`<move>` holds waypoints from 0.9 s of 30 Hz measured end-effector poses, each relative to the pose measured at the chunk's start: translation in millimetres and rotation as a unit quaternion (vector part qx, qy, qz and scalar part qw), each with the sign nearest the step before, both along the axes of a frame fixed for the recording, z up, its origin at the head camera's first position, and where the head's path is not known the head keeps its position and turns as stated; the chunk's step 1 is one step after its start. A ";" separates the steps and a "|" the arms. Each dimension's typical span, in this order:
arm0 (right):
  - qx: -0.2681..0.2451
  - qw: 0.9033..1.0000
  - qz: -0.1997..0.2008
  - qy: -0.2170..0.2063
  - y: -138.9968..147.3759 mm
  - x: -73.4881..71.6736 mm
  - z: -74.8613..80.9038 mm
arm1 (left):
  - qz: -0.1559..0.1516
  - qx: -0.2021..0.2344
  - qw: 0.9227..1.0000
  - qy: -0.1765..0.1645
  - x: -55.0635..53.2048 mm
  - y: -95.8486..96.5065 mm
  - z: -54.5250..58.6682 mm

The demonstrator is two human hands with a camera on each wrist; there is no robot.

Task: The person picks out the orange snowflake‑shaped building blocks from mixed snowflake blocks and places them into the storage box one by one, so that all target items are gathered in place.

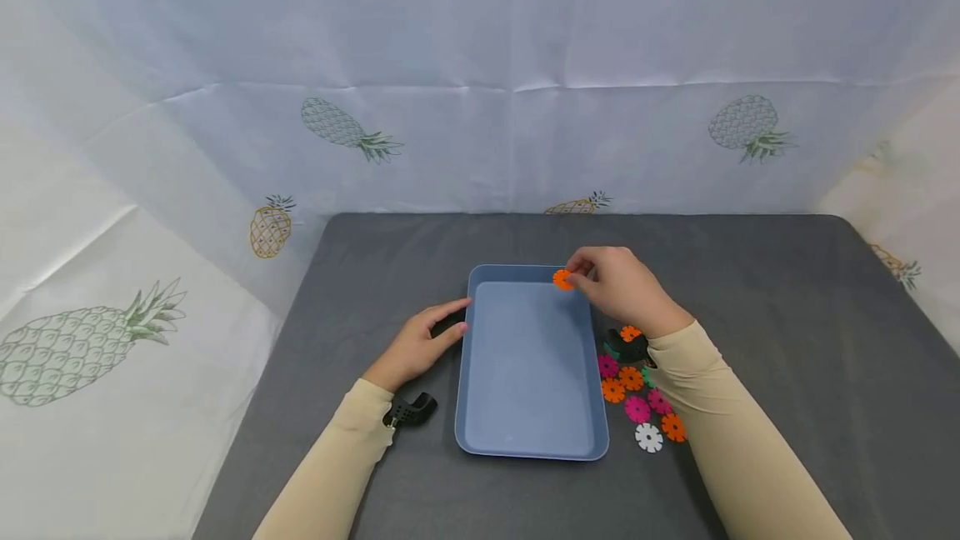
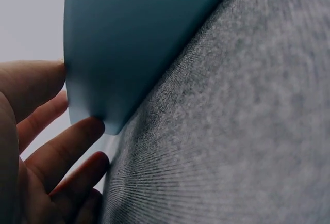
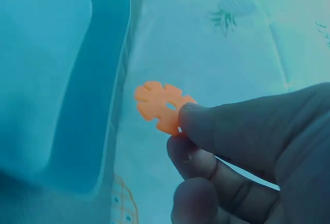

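Right hand (image 1: 618, 290) pinches orange disc (image 1: 562, 279) near upper-right corner of blue tray (image 1: 525, 365), frame centre; left hand (image 1: 423, 342), spread, touches tray's left edge. Other discs (image 1: 613, 391) lower right.

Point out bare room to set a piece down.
The blue tray has a bare floor, though the right hand crowds its far-right corner. The gray table is free beyond the tray, up to the cloth backdrop, and right of the right sleeve. It's crowded between tray and sleeve: colored discs lie there.
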State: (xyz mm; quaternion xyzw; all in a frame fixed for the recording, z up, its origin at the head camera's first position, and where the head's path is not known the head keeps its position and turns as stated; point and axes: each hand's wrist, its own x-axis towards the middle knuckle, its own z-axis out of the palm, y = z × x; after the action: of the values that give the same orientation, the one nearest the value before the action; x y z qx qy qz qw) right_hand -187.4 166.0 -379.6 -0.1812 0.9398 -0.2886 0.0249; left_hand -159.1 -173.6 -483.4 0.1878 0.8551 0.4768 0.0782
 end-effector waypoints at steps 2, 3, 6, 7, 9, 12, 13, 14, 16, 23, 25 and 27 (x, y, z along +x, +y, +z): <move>-0.007 1.000 0.001 -0.003 -7.1 -1.6 -2.7 | 0.001 0.000 1.000 -0.001 -0.2 0.7 0.1; -0.011 1.000 0.002 -0.004 -10.9 -2.5 -4.2 | 0.001 0.002 1.000 -0.002 -0.2 0.8 0.2; -0.023 1.000 0.002 -0.012 -21.7 -6.0 -8.5 | 0.003 0.008 1.000 -0.002 -0.7 1.3 0.5; -0.028 0.999 0.001 -0.016 -25.1 -7.4 -9.6 | 0.003 0.008 1.000 -0.002 -0.9 1.4 0.6; -0.038 0.999 0.000 -0.025 -31.5 -10.7 -11.9 | 0.003 0.008 1.000 0.001 -1.2 1.6 0.8; -0.056 0.998 -0.002 -0.043 -39.5 -16.1 -14.5 | -0.001 0.010 1.000 0.004 -1.8 2.6 1.3; -0.062 0.997 -0.001 -0.050 -42.0 -17.7 -15.5 | -0.003 0.010 1.000 0.006 -1.9 2.8 1.3; -0.068 0.996 -0.001 -0.054 -44.7 -19.2 -16.4 | -0.005 0.010 1.000 0.007 -2.1 3.1 1.3; -0.077 0.995 0.001 -0.060 -49.4 -22.2 -18.3 | -0.009 0.012 1.000 0.010 -2.4 3.7 1.5; -0.083 0.994 -0.001 -0.073 -67.8 -31.1 -25.1 | -0.006 0.010 1.000 0.006 -2.5 3.5 0.9; -0.075 0.995 -0.001 -0.073 -72.7 -33.9 -27.7 | -0.005 0.007 1.000 0.004 -2.3 3.2 0.7; -0.064 0.995 0.002 -0.071 -77.1 -37.0 -31.2 | -0.004 0.005 1.000 0.003 -2.1 3.0 0.7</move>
State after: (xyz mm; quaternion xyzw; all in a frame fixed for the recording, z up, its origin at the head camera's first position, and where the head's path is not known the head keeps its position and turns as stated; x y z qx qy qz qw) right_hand -224.4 88.9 -410.9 -0.1631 0.9150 -0.3600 0.0807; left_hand -161.3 -170.6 -482.8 0.1928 0.8524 0.4801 0.0761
